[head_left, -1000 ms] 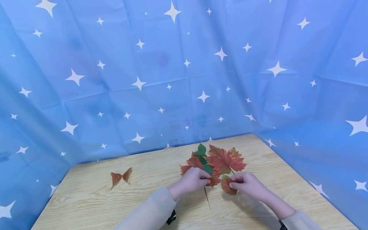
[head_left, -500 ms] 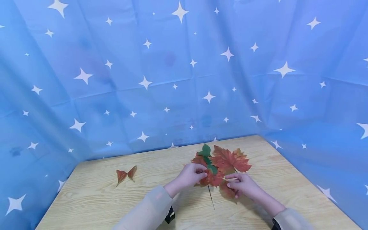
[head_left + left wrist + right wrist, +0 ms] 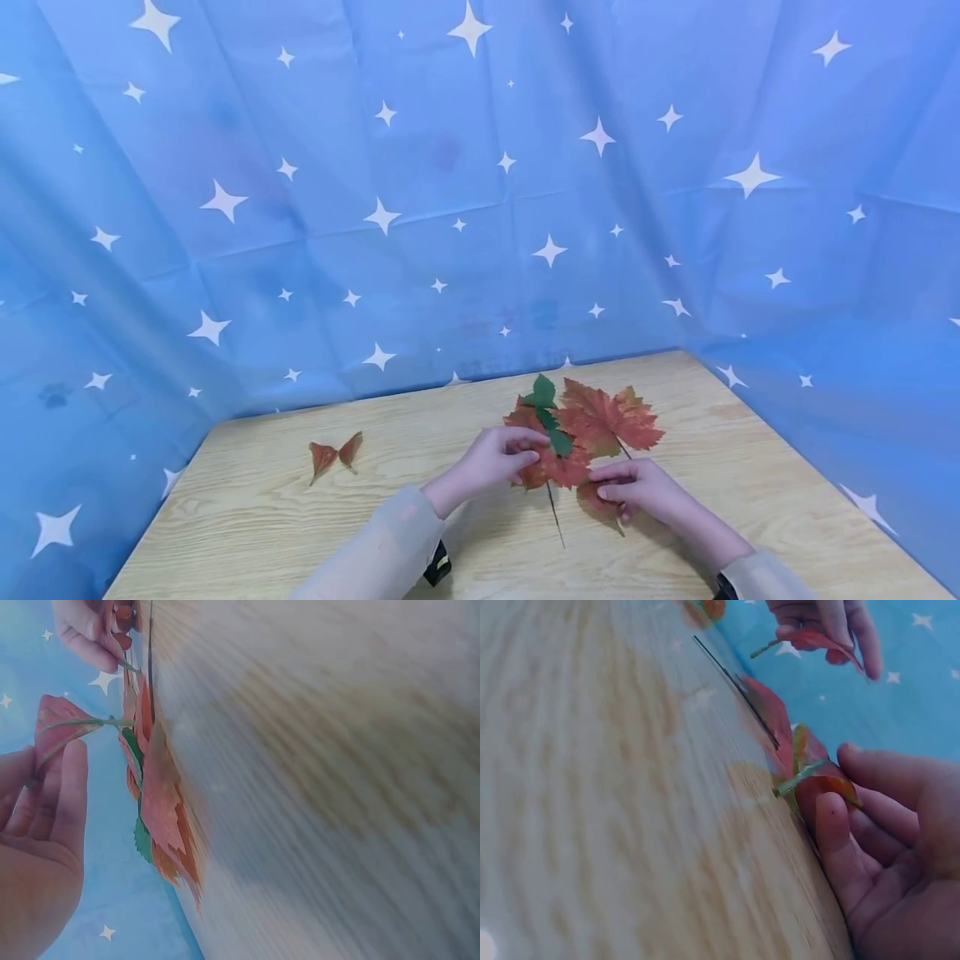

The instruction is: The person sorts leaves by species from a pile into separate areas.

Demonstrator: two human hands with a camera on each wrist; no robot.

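Observation:
Above the leaf pile, my left hand [image 3: 495, 457] pinches a small red leaf [image 3: 56, 724] between thumb and fingertips, its green stem pointing away from the palm. On the right, my right hand [image 3: 645, 492] holds a red and green leaf [image 3: 821, 787] by thumb and fingers, low over the table; its stem end sticks out of the grip. The pile between and behind the hands has red-orange maple leaves [image 3: 596, 412], a green leaf sprig [image 3: 546, 410] lying on them, and a thin dark stem [image 3: 556, 518] pointing toward the front. My left fingers partly cover the pile.
Two small reddish-brown leaves [image 3: 322, 460] lie apart at the left on the wooden table [image 3: 255, 533]. A blue cloth with white stars [image 3: 382, 217] hangs behind the table and along its sides.
The leaf in my right hand has tipped from nearly upright to lower and flatter, with that hand's fingers shifted along it. My left hand has lifted slightly over the pile. The head view has turned left.

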